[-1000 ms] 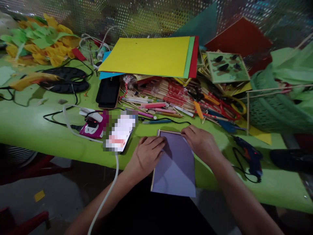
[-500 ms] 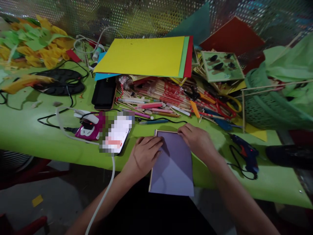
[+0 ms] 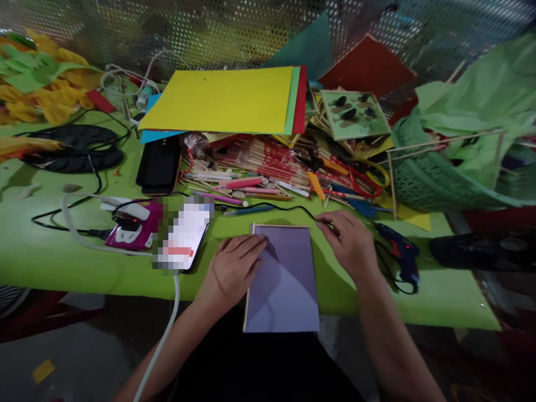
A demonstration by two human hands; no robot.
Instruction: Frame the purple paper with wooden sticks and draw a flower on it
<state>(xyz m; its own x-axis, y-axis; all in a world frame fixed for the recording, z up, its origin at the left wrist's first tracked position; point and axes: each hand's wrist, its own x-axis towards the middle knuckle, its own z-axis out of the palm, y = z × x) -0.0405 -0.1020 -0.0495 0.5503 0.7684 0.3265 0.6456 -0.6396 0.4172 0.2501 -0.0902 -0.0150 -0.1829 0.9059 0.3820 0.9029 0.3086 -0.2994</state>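
Note:
A purple sheet of card (image 3: 285,279) lies at the table's front edge, its lower end reaching past it. Thin wooden sticks run along its top edge (image 3: 280,226) and left edge (image 3: 247,307). My left hand (image 3: 237,262) rests flat over the card's upper left side, fingers stretched out. To the right of the card is my right hand (image 3: 349,240), off the card, with its fingers loosely bent and thumb apart; I see nothing held in it. Its fingertips are beside a black cable (image 3: 293,207). A dark blue glue gun (image 3: 400,251) lies right of that hand.
A lit phone (image 3: 182,237) and a magenta power strip (image 3: 142,223) lie on the left. Behind are bundled sticks (image 3: 263,159), pens, scissors (image 3: 372,181) and stacked coloured sheets (image 3: 221,100). A green basket (image 3: 422,167) stands at the right.
My right hand has let go of the card's top right corner and moved right. My left hand stays on the card. The whole view has shifted slightly.

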